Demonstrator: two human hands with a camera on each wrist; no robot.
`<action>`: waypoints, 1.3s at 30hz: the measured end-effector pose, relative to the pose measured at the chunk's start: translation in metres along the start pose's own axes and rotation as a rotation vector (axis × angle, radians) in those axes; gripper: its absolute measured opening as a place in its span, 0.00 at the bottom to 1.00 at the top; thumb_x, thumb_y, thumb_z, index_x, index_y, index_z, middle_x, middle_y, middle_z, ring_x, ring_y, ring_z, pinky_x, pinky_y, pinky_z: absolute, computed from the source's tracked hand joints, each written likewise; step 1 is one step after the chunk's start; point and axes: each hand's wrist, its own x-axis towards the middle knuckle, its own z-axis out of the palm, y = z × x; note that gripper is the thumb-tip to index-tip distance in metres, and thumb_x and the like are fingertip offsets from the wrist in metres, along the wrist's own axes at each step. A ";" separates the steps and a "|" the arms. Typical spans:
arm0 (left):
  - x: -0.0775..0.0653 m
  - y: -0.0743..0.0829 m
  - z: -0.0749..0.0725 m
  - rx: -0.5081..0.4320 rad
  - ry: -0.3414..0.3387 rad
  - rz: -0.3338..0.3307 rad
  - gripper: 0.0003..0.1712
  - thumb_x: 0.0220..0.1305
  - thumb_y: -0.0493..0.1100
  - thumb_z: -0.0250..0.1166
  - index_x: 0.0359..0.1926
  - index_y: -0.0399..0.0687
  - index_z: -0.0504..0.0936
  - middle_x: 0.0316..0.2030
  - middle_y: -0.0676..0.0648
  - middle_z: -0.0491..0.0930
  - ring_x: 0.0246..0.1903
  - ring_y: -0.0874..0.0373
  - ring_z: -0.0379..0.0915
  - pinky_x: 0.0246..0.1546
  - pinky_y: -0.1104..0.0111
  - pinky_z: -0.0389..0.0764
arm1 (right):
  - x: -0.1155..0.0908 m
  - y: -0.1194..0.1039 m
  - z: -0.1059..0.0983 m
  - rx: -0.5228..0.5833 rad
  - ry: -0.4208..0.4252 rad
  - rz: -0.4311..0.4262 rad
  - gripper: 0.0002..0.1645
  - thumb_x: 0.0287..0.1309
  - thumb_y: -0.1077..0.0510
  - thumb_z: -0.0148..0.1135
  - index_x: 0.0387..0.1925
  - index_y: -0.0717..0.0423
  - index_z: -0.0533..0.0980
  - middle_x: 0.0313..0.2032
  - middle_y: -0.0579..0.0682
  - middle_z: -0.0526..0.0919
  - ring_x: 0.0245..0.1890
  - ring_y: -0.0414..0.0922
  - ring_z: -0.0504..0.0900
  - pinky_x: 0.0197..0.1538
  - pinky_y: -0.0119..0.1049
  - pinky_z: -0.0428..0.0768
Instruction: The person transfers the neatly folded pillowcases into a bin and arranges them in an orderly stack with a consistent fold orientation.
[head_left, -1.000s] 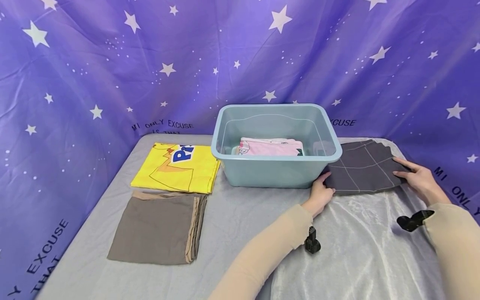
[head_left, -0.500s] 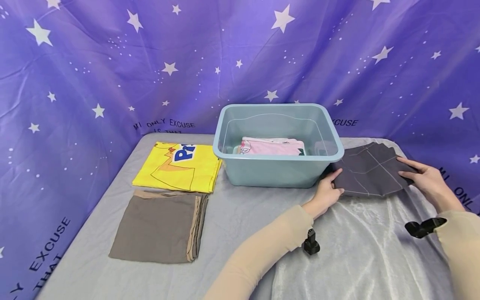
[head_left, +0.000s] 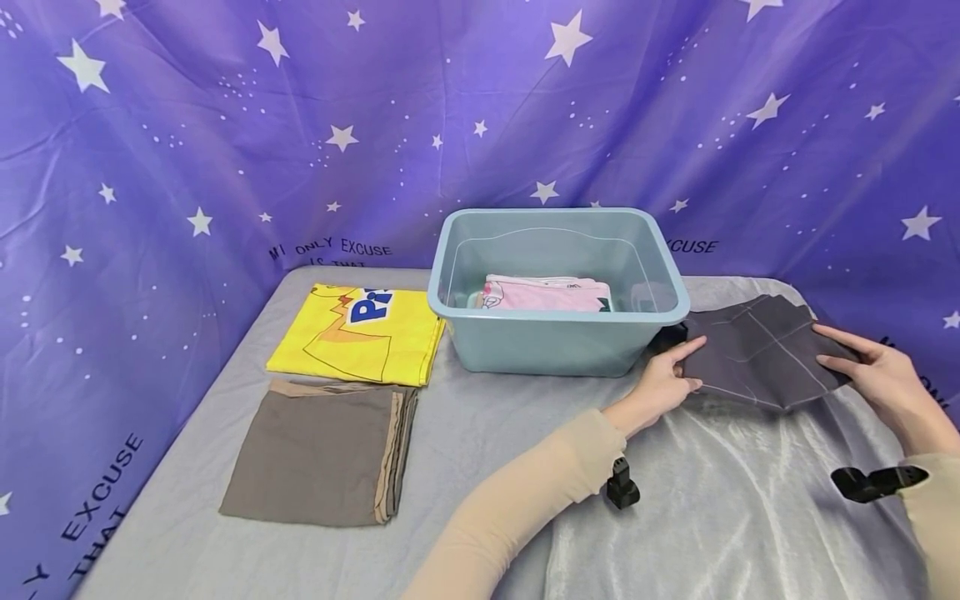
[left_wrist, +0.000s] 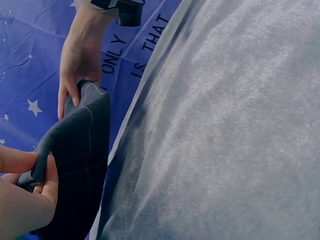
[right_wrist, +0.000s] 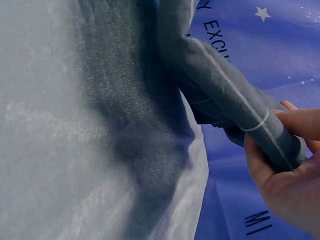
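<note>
A dark grey folded cloth [head_left: 757,354] with thin white lines hangs between both hands, right of the bin in the head view. My left hand [head_left: 656,390] pinches its left edge between thumb and fingers, close to the bin's right side. On the opposite edge my right hand [head_left: 885,375] grips the cloth, thumb on one face and fingers on the other. From the right wrist view the cloth [right_wrist: 225,90] looks raised off the bed, casting a shadow. A blue-grey plastic bin [head_left: 558,343] holds a folded pink cloth [head_left: 547,295].
A folded yellow cloth [head_left: 360,337] with printed letters lies left of the bin. In front of it is a folded brown cloth [head_left: 318,454]. All rest on a light grey velvety cover [head_left: 480,467]. A purple star-patterned curtain [head_left: 420,108] hangs behind and at the sides.
The dark grey cloth has come up off the cover and shifted slightly right and nearer, bending between the hands. Both hands moved with it, the right one further.
</note>
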 end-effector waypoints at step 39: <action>-0.014 0.073 -0.022 0.058 -0.235 0.094 0.38 0.56 0.27 0.56 0.63 0.63 0.62 0.15 0.54 0.62 0.11 0.64 0.50 0.12 0.78 0.57 | 0.047 0.095 -0.033 1.283 -0.152 -0.501 0.35 0.46 0.89 0.32 0.59 0.74 0.54 0.51 0.64 0.73 0.44 0.51 0.78 0.31 0.37 0.79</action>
